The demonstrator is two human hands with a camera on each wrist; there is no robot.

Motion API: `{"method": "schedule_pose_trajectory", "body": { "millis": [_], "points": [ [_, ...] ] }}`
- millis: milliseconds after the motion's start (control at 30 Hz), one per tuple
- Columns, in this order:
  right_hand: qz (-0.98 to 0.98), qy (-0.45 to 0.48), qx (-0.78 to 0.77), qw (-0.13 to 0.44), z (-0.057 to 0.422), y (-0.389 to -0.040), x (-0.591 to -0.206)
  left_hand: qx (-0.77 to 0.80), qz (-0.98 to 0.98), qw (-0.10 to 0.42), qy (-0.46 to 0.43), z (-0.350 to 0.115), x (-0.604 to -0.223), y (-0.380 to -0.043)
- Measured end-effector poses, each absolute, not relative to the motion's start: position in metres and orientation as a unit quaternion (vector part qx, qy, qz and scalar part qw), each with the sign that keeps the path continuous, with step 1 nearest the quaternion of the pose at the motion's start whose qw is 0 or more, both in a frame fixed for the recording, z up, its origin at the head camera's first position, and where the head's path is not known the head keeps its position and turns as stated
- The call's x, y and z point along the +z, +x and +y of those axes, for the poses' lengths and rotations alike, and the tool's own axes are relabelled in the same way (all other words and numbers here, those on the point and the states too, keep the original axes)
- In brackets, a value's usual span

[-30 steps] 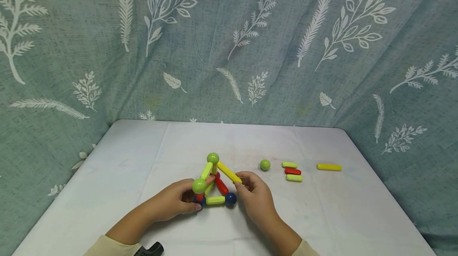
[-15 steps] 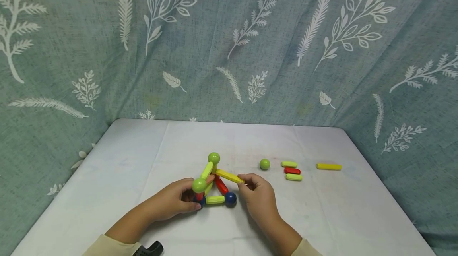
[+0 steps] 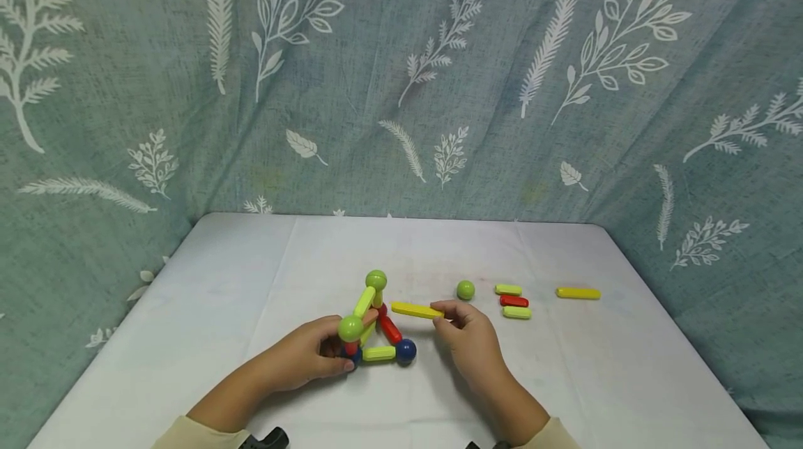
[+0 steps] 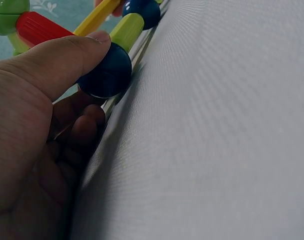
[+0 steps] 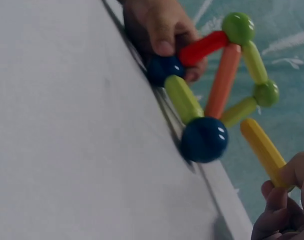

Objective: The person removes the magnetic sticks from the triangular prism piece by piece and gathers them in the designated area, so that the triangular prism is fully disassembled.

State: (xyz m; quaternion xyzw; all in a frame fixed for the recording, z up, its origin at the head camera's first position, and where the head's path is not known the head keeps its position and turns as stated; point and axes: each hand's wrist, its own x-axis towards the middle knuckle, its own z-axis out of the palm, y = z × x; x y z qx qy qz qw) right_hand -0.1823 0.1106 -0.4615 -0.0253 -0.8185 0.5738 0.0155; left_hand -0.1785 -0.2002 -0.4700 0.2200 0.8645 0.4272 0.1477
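A frame of rods and balls stands on the table, with a green ball (image 3: 350, 328) and a farther green ball (image 3: 376, 280) on top. Low down, a light green rod (image 3: 379, 353) runs to a dark blue ball (image 3: 405, 351), and a red rod (image 3: 390, 328) slants back from it. My left hand (image 3: 307, 355) grips the near left corner, its thumb on another blue ball (image 4: 109, 72) in the left wrist view. Between thumb and fingers, my right hand (image 3: 470, 344) pinches one end of a yellow rod (image 3: 414, 309). The rod's free end is apart from the frame (image 5: 223, 82).
Right of the hands lie a loose green ball (image 3: 465, 289), a red rod (image 3: 514, 301) between two short light green rods (image 3: 516, 312), and another yellow rod (image 3: 578, 293). The white-covered table (image 3: 219, 282) meets a patterned teal cloth (image 3: 376, 51) behind.
The yellow rod was at the far green ball; its end has dropped and come away to the right with my right hand. My left hand keeps its grip on the frame.
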Motion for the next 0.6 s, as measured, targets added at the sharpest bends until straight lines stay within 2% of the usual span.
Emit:
{"method": "schedule_pose_trajectory", "body": {
  "millis": [333, 600],
  "points": [
    [-0.801, -0.047, 0.597, 0.012, 0.15, -0.193, -0.456, 0.425, 0.864, 0.141, 0.23, -0.199, -0.469, -0.178],
    [-0.821, -0.075, 0.564, 0.043, 0.188, -0.198, -0.451, 0.435, 0.859, 0.152, 0.224, -0.199, -0.468, -0.177]
  ]
}}
